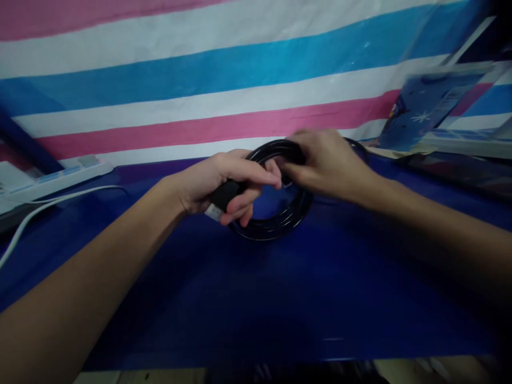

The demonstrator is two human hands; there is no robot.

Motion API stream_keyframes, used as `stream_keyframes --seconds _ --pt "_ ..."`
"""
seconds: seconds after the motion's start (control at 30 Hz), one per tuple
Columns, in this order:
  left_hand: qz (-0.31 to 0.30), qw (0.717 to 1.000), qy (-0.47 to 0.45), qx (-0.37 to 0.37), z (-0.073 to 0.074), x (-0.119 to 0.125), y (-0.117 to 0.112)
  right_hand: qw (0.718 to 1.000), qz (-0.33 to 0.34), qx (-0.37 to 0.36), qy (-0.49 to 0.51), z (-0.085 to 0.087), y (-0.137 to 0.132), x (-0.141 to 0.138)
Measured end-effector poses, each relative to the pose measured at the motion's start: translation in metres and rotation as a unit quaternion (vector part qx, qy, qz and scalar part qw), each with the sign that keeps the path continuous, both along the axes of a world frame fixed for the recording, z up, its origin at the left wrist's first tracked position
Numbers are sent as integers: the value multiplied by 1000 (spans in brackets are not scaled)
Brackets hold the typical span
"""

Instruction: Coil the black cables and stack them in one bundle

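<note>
Left-hand grip: the left hand [236,178] is closed, its bent fingers wrapped about the left side of a glossy black cable wound into a round coil [276,229], with some fingertips reaching into the ring.
In the left palm: a black, blocky end piece [226,195], partly covered by the fingers, with a small whitish tag [214,212] just below it.
Right-hand grip: the right hand [326,162] is closed over the upper right of the same coil, thumb toward the ring's inside; it is blurred, and exactly how its fingertips sit cannot be told.
Coil: held between the two hands, its several loops lying together, the lower arc showing below the fingers; whether it touches the tabletop is unclear.
Loose strand: a black length [362,146] curves out behind the right hand.
Tabletop: glossy, deep blue [256,298], beneath both hands and forearms.
Left side: a white, long power strip [60,178] near the back edge, a thin white cord [52,202] before it.
Right side: an upright blue packet with a white snowflake-like mark [422,114], and a dark flat object [460,173] near it.
Backdrop: a sheet striped pink, white and blue [224,74].
</note>
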State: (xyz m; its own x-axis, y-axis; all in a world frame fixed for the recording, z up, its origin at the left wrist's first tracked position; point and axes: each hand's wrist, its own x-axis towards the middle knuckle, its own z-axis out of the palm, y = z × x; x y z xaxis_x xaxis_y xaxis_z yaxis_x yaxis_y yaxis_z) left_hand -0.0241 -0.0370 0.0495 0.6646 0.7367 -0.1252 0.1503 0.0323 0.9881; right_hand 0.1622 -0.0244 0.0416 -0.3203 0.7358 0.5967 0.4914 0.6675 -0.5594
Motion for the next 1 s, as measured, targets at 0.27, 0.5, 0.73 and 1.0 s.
stream_keyframes --seconds 0.27,0.5,0.73,1.0 --pt "-30 999 32 -1 6 -2 -9 983 135 -126 2 12 -23 -6" --pt "201 954 -75 210 -9 23 8 990 -35 -132 16 12 -17 -7" --pt "50 989 16 138 -2 14 2 991 40 -120 -50 10 -11 2" --pt "-5 994 -24 108 -14 3 22 976 74 -173 106 -18 8 -1"
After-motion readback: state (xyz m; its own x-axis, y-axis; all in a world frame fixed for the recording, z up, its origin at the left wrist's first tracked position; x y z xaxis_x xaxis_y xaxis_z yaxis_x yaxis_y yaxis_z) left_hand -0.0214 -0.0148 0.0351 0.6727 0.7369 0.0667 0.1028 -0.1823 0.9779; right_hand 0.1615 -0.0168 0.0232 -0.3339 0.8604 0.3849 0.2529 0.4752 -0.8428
